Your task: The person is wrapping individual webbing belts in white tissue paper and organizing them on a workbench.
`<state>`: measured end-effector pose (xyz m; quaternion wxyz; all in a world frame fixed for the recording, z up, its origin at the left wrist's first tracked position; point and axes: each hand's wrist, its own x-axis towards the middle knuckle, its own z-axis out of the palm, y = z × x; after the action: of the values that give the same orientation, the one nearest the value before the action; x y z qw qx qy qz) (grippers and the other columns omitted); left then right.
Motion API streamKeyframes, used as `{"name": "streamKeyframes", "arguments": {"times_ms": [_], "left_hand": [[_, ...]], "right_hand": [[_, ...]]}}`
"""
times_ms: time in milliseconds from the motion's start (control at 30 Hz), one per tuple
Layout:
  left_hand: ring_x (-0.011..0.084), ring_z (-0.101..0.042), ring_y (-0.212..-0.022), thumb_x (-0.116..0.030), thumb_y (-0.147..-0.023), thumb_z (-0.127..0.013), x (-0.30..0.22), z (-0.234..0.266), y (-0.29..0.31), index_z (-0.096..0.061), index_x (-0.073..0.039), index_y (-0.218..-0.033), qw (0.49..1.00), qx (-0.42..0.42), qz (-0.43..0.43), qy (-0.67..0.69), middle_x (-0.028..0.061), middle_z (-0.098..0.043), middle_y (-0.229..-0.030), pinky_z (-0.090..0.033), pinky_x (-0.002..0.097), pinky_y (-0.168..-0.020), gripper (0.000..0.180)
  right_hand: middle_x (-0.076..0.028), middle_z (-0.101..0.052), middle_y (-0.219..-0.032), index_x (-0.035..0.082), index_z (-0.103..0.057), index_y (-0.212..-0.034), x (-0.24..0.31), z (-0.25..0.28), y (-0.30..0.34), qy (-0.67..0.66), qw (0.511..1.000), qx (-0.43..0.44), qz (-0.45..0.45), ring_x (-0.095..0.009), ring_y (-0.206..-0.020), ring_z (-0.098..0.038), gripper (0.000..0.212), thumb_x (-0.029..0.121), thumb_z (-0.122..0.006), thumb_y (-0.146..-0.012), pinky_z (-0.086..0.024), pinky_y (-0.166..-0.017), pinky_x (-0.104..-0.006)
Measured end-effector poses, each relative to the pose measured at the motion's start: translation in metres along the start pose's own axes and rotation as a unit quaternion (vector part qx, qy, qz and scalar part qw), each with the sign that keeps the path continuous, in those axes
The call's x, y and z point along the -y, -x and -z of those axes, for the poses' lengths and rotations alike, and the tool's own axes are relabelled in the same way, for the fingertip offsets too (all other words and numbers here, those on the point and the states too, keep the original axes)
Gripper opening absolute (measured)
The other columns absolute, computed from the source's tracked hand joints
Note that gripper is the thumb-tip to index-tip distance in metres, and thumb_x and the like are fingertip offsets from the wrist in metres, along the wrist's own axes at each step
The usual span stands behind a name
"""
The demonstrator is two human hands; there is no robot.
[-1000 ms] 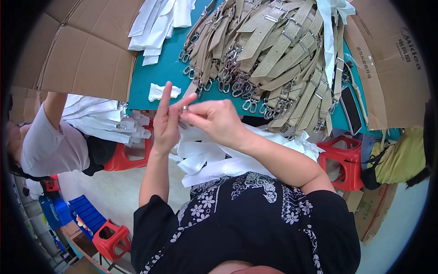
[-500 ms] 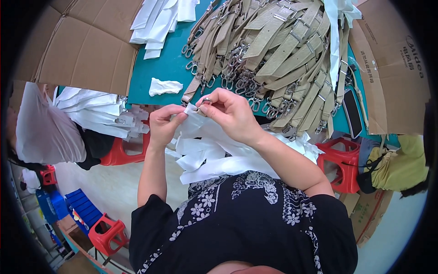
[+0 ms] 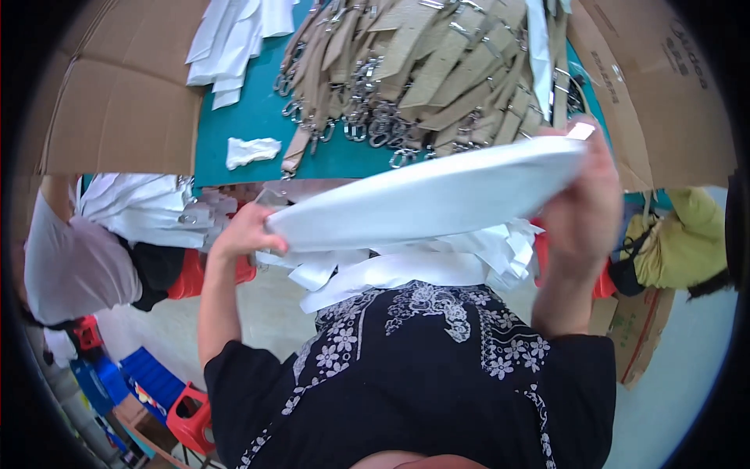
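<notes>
A long white strip of thin, soft-looking sheet (image 3: 430, 199) stretches between my hands just past the table's near edge, slanting up to the right. My left hand (image 3: 246, 230) is closed on its left end, thumb along the lower edge. Around the right end my right hand (image 3: 582, 207) is closed, smeared by motion. A small bright piece (image 3: 580, 131) shows at that end; I cannot tell what it is. Below the strip, more white strips (image 3: 398, 277) lie across my lap.
Beige straps (image 3: 437, 70) with metal clasps and buckles are heaped on the green table (image 3: 226, 129). White strips (image 3: 238, 43) and a crumpled white piece (image 3: 252, 152) lie left of them. Cardboard (image 3: 117, 102) stands on both sides. Co-workers (image 3: 82, 262) sit left and right.
My hands were pinched together over the white piece at the table's edge; now they are far apart, the strip stretched between them. The view has shifted a little, moving the table up and left.
</notes>
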<state>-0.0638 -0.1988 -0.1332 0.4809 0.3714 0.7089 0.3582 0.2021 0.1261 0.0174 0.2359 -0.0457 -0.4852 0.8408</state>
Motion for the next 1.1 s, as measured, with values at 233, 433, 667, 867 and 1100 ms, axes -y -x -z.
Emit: {"name": "streamKeyframes", "arguments": {"times_ms": [233, 433, 667, 867, 1100], "left_hand": [[0.0124, -0.053, -0.052, -0.034, -0.072, -0.07, -0.038, -0.027, 0.042, -0.064, -0.002, -0.073, 0.978, 0.116, 0.086, -0.149, 0.005, -0.056, -0.056, -0.041, 0.0296, -0.049, 0.033], [0.0296, -0.06, -0.073, -0.036, -0.083, -0.055, -0.03, -0.112, 0.02, -0.062, -0.009, -0.093, 0.93, 0.169, 0.021, -0.325, 0.012, -0.062, -0.076, -0.047, 0.0356, -0.062, 0.03], [0.0256, -0.057, -0.064, -0.018, -0.074, -0.067, -0.054, -0.09, -0.001, -0.062, -0.007, -0.079, 0.908, -0.131, -0.117, -0.38, 0.008, -0.057, -0.068, -0.044, 0.0341, -0.055, 0.013], [0.022, -0.052, -0.077, -0.01, -0.085, -0.057, -0.037, 0.001, -0.039, -0.061, -0.005, -0.107, 0.766, -0.456, -0.102, -0.441, 0.0109, -0.052, -0.086, -0.043, 0.0299, -0.068, 0.023], [0.0222, -0.053, -0.078, -0.013, -0.077, -0.068, -0.043, 0.035, -0.031, -0.057, -0.002, -0.096, 0.763, -0.407, -0.113, -0.489, 0.0068, -0.051, -0.084, -0.043, 0.0287, -0.068, 0.025]], "right_hand": [[-0.009, -0.061, -0.106, 0.002, -0.055, -0.109, 0.095, 0.229, 0.24, 0.075, 0.852, -0.519, -0.013, -0.021, -0.1, -0.057, 0.026, 0.019, -0.044, -0.092, -0.044, -0.09, -0.0366], [-0.009, -0.065, -0.086, 0.005, -0.062, -0.088, 0.014, 0.358, 0.409, 0.253, 0.631, -0.694, -0.236, -0.019, -0.079, -0.062, 0.013, 0.015, -0.054, -0.086, -0.05, -0.069, -0.0308], [-0.008, -0.065, -0.085, -0.001, -0.06, -0.102, -0.059, 0.258, 0.253, 0.566, 0.703, -0.372, -0.218, -0.013, -0.074, -0.06, 0.026, 0.017, -0.058, -0.083, -0.047, -0.07, -0.0266], [-0.001, -0.061, -0.081, -0.003, -0.061, -0.095, -0.04, 0.189, 0.174, 0.53, 0.791, -0.268, -0.146, -0.007, -0.072, -0.054, 0.017, 0.011, -0.057, -0.086, -0.044, -0.065, -0.0202], [-0.003, -0.061, -0.073, 0.0, -0.064, -0.084, -0.024, 0.147, 0.154, 0.568, 0.78, -0.155, -0.212, -0.008, -0.067, -0.054, 0.013, 0.012, -0.063, -0.079, -0.042, -0.06, -0.0208]]}}
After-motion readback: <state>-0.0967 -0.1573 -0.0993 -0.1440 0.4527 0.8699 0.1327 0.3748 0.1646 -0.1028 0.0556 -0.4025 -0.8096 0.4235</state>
